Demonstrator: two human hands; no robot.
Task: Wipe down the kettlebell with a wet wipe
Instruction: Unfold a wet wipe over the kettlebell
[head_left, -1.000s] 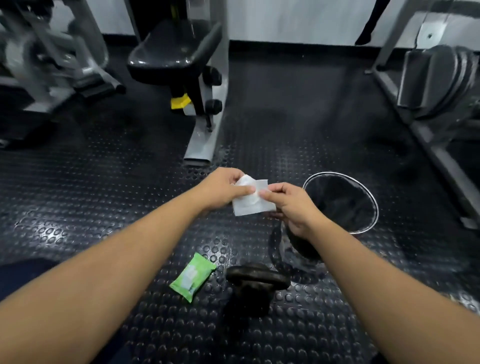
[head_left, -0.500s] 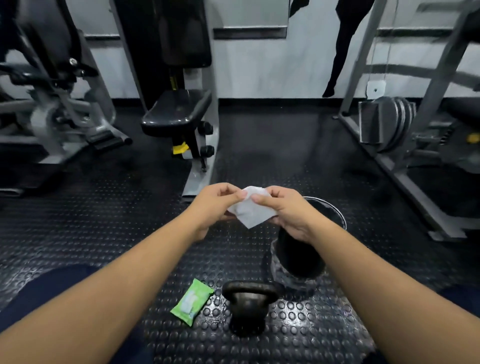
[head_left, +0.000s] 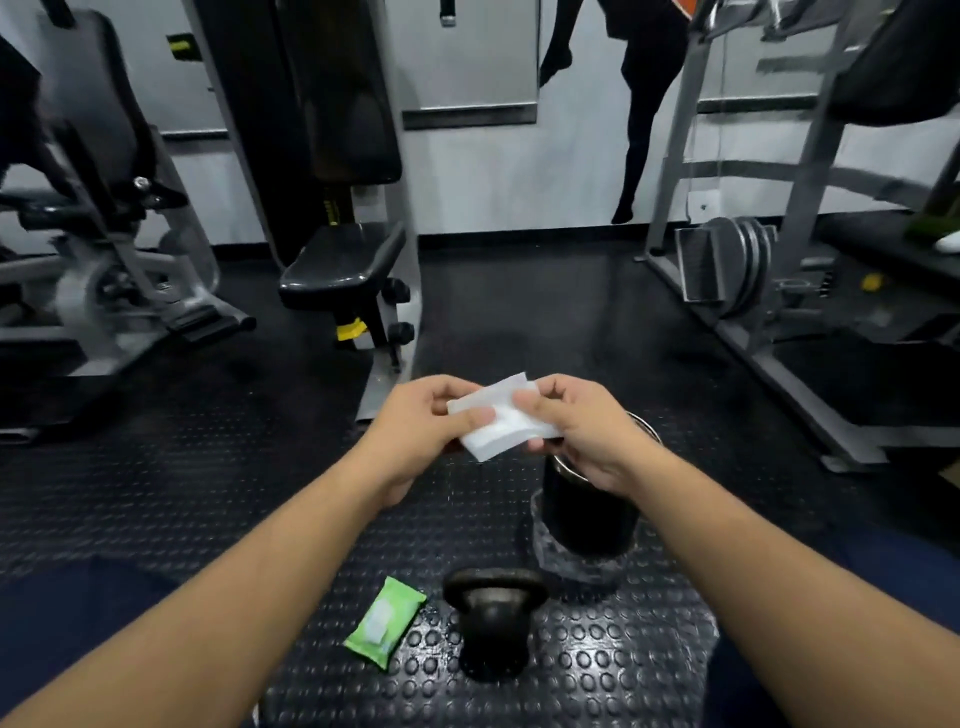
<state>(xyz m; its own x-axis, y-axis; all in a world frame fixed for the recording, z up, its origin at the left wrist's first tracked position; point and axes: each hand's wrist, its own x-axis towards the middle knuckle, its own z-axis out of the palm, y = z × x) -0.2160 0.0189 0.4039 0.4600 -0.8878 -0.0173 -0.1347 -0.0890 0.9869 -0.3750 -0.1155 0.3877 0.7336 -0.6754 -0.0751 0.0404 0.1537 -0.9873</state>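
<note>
Both hands — left hand (head_left: 415, 415) and right hand (head_left: 582, 426) — pinched the folded wet wipe (head_left: 501, 418), apparently unfolding it; next it must go down to the kettlebell (head_left: 493, 618).

you have two hands in view: one left hand (head_left: 415, 421), one right hand (head_left: 587, 431). there is one wipe (head_left: 498, 421), white. on the floor you can count one kettlebell (head_left: 493, 618), one green pack (head_left: 384, 621) and one black bin (head_left: 587, 519). farther back you can count three pieces of gym gear: one left machine (head_left: 104, 270), one seat machine (head_left: 343, 260) and one right frame (head_left: 800, 249). the frame carries one stack of plates (head_left: 743, 265); you can make out at least three, but their edges blur together, so the exact number is unclear. one dark figure (head_left: 639, 104) is painted on the wall.
</note>
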